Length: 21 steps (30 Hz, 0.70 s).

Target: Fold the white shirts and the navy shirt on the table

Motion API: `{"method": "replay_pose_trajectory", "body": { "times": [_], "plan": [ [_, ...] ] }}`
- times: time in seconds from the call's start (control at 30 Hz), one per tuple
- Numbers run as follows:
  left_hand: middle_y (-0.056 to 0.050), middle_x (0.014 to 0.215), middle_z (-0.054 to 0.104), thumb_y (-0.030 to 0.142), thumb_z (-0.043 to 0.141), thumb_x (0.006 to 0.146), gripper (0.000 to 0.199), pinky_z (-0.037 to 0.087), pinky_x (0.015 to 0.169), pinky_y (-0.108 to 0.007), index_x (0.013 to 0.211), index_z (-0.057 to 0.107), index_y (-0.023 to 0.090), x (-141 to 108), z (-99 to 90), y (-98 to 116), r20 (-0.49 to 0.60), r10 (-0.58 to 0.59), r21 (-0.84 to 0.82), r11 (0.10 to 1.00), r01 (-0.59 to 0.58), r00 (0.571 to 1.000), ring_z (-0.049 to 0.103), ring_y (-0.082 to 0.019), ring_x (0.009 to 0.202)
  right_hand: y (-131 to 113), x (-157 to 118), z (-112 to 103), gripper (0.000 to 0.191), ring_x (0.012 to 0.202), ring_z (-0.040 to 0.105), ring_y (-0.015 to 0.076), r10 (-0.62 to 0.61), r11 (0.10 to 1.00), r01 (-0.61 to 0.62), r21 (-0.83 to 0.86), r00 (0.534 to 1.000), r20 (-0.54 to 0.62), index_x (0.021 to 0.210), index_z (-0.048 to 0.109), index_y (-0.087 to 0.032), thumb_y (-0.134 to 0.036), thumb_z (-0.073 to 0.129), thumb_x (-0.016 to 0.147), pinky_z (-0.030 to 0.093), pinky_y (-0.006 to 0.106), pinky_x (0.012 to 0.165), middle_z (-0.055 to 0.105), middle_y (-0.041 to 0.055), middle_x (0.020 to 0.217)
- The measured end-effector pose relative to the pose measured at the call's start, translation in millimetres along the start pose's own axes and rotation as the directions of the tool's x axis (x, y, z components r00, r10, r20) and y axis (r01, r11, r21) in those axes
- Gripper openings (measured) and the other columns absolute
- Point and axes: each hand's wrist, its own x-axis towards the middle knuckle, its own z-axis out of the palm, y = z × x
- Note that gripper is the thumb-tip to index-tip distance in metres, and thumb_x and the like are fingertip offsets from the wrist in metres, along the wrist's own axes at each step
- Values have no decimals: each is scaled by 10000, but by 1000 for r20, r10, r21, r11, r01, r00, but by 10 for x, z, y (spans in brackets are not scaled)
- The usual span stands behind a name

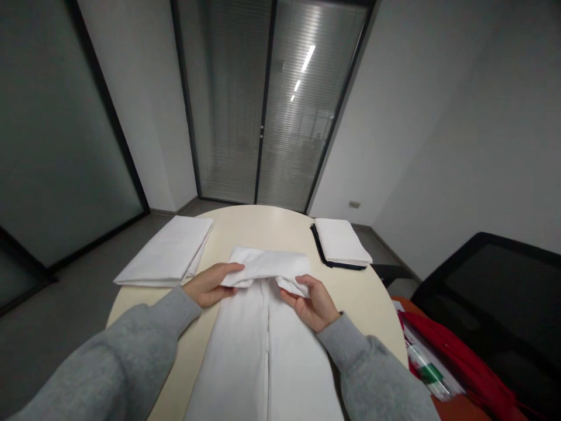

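Note:
A long white cloth (267, 351) runs from the middle of the table down past the lower edge of the view. Two panels of it lie side by side, with a narrow gap or seam between them. Its far end is turned over towards me in a raised fold. My left hand (214, 283) grips the left corner of this fold, thumb on top and fingers beneath. At the right corner, my right hand (311, 301) pinches the fold between thumb and fingers. The cloth sags a little between the two hands.
On the round cream table (258, 225), a folded white cloth (164, 251) lies at the left. A smaller white stack (342, 240) rests on something black at the right. Beside the table stands a black chair (495, 292) with a red item (456, 351) and a clear bottle (427, 368) on its seat.

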Motion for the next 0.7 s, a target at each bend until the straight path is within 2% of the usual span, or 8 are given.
{"method": "replay_pose_trajectory", "body": {
  "times": [0.1,0.17,0.23,0.33,0.43,0.53,0.63,0.7],
  "plan": [
    [-58,948,752,178,844,697,289,638,754,-386,964,734,198,-26,23,67,69,-41,-75,996,46,997,697,-239,881,55,-36,26,279,878,770,257,-4,999,5,-34,998,55,1068,690,-167,-120,650,796,623,504,888,806,73,974],
    [-60,950,744,199,834,710,305,639,754,-454,996,728,195,-9,65,137,97,16,-86,996,-8,995,688,-256,886,45,-32,57,291,929,756,267,-44,998,48,-41,995,93,1073,692,-182,-120,667,790,604,549,920,804,62,1004],
    [-69,905,733,188,817,698,313,631,687,-442,993,718,156,92,134,223,88,94,-87,992,-86,992,678,-246,821,-24,53,83,314,961,740,267,-101,993,107,-45,988,118,1068,690,-190,-104,677,767,597,558,925,801,55,1030],
    [-64,805,717,139,770,649,293,583,622,-362,931,694,117,427,265,383,35,227,-105,969,-222,973,657,-216,719,-216,375,119,339,977,725,264,-159,984,169,-61,977,141,1060,688,-194,-103,672,734,600,526,905,799,39,1021],
    [-31,706,690,124,721,635,228,520,601,-303,854,658,130,826,383,558,-35,323,-131,937,-325,946,628,-179,634,-422,794,203,332,943,721,248,-211,973,221,-70,969,128,1038,684,-202,-129,647,716,606,448,846,797,17,959],
    [-6,668,671,122,693,630,206,494,596,-284,828,639,146,1031,460,719,-86,412,-151,895,-420,907,605,-155,595,-584,1060,359,271,829,706,203,-307,947,313,-74,948,88,955,666,-198,-146,622,693,591,349,783,779,-2,846],
    [-3,690,674,129,697,631,214,536,619,-300,838,648,145,934,508,858,-73,444,-150,880,-450,893,623,-159,621,-726,1046,525,198,749,687,168,-365,926,371,-77,928,80,876,633,-202,-152,614,686,581,317,787,748,-23,774],
    [-15,741,695,141,707,653,215,582,655,-335,864,666,137,718,531,926,-27,430,-143,892,-429,903,653,-175,673,-806,872,604,192,792,700,174,-357,926,370,-71,922,154,883,635,-203,-155,623,697,592,355,839,756,-18,818]
  ]
}}
